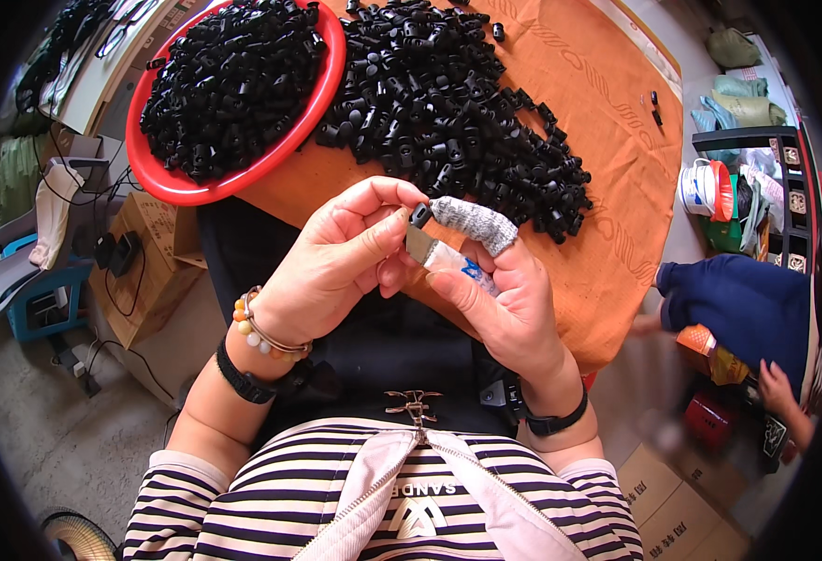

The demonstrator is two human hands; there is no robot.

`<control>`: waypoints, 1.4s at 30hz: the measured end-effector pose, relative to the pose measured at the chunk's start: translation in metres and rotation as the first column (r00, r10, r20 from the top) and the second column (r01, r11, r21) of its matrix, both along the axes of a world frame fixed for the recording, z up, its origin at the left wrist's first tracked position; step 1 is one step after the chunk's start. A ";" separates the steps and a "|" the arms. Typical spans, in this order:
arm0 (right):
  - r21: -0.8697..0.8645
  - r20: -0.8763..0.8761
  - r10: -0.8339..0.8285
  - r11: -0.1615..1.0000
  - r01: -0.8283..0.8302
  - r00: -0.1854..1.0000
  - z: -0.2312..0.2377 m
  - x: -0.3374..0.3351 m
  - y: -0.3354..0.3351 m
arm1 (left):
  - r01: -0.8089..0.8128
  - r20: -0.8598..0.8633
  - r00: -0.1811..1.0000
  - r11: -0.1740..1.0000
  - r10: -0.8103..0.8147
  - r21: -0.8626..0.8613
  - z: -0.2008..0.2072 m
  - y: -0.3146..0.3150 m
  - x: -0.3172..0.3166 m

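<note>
Pinched between the thumb and forefinger of my left hand (336, 252) is a small black plastic cord lock (420, 215). My right hand (519, 304) grips a short scraper-like blade (418, 245), whose handle is wrapped in white material with blue marks. The metal end of the blade meets, or nearly meets, the underside of the cord lock; exact contact is hard to tell. A grey knitted sleeve (475, 222) covers my right forefinger, which curls over toward the cord lock. Both hands are held together above my lap, at the table's near edge.
A red basin (334, 70) heaped with black cord locks stands at the table's far left. Beside it, a loose pile (430, 103) spreads over the orange tablecloth (607, 112). On the right are a person in dark blue (738, 304) and cardboard boxes (673, 505). A stool (42, 290) stands left.
</note>
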State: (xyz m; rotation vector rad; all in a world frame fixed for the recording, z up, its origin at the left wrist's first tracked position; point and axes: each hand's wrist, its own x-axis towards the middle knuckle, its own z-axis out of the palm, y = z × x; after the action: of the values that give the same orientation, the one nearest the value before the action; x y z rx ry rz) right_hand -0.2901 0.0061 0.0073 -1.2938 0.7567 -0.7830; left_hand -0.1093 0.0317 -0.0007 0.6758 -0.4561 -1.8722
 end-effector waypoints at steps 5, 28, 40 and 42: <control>-0.015 0.014 -0.012 1.000 0.012 1.000 -0.001 0.002 0.000 | 0.017 -0.020 1.000 1.000 -0.017 -0.006 -0.002 0.000 0.002; 0.172 0.133 -0.158 0.976 0.134 0.979 0.001 0.005 -0.008 | 0.029 -0.024 0.999 0.996 -0.027 0.079 0.002 0.001 -0.006; 0.117 0.158 -0.253 0.965 0.237 0.954 -0.006 0.019 -0.022 | 0.018 -0.003 1.000 0.997 -0.017 0.079 0.002 0.001 -0.002; 0.049 0.161 -0.280 0.960 0.276 0.946 -0.006 0.012 -0.026 | -0.103 0.149 0.984 0.994 0.099 0.021 0.005 0.000 0.005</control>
State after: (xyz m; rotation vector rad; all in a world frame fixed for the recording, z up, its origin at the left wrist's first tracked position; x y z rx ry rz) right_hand -0.2776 -0.0201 0.0011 -1.0947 0.8214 -1.0918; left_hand -0.1048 0.0320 0.0040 0.8456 -0.4816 -1.7431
